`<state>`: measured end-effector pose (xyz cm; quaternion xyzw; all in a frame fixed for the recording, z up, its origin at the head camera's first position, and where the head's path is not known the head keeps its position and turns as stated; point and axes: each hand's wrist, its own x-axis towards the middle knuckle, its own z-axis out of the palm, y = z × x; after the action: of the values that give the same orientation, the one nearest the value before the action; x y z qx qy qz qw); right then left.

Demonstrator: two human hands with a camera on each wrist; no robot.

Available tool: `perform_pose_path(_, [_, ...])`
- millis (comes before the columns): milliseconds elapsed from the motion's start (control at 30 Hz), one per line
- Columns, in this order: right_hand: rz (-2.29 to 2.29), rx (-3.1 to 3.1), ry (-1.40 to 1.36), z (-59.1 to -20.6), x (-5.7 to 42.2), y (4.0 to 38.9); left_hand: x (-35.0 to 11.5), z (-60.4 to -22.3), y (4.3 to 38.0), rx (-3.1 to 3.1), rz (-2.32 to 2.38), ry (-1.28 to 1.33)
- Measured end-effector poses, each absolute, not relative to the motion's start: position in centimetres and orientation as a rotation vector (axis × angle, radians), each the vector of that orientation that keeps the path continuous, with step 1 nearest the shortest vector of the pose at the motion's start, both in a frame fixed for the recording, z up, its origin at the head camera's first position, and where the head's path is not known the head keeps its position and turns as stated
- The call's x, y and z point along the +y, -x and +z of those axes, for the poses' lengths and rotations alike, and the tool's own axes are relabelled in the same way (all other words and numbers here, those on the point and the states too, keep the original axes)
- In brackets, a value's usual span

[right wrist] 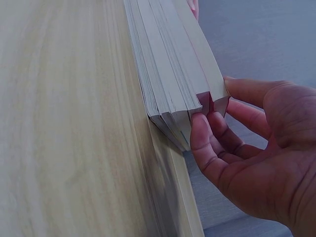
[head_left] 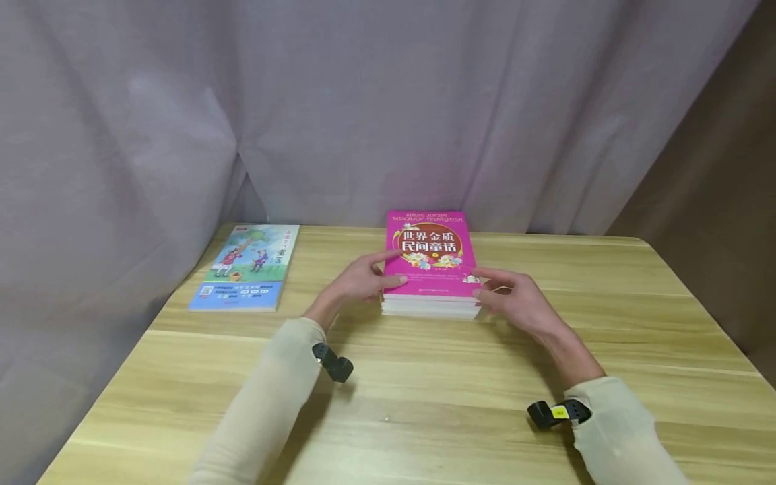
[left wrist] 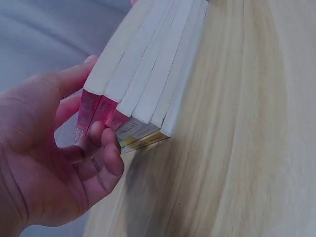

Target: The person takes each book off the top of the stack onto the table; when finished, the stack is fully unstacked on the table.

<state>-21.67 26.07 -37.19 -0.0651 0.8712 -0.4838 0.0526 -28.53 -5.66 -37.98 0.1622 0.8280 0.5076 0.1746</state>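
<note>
A stack of books (head_left: 430, 309) lies at the table's far middle, topped by a bright pink book (head_left: 432, 277) with white Chinese characters and flowers. My left hand (head_left: 358, 279) grips the stack's left side, its thumb over the cover edge. In the left wrist view, curled fingers (left wrist: 111, 163) rest against the spines, the upper ones pink and the lower ones grey and yellowish. On the opposite side my right hand (head_left: 524, 303) holds the stack near its front corner. Its bent fingers (right wrist: 201, 133) touch the side in the right wrist view, where the book edges are slightly uneven.
To the left, a children's book (head_left: 245, 266) with a tree and two figures on its cover lies flat by the table's edge. A grey curtain (head_left: 364, 114) hangs right behind the wooden table (head_left: 412, 411). Each wrist wears a dark strap with a small camera.
</note>
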Motion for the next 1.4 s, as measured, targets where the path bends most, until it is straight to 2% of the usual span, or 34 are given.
perform_pose_path(300, [-1.533, 2.564, 0.252, -37.2, 25.7, 21.7, -6.6, -37.7, 28.7, 2.374, 1.409, -0.405])
perform_pose_path(667, [-1.562, 2.513, 0.284, -37.8, 25.7, 21.9, -7.9, -38.6, 28.5, 2.128, 1.688, -0.243])
perform_pose_path(1400, [-1.399, 2.706, 0.160, -38.1, 25.1, 21.6, -9.3, -39.9, 28.2, 1.828, 1.982, -0.165])
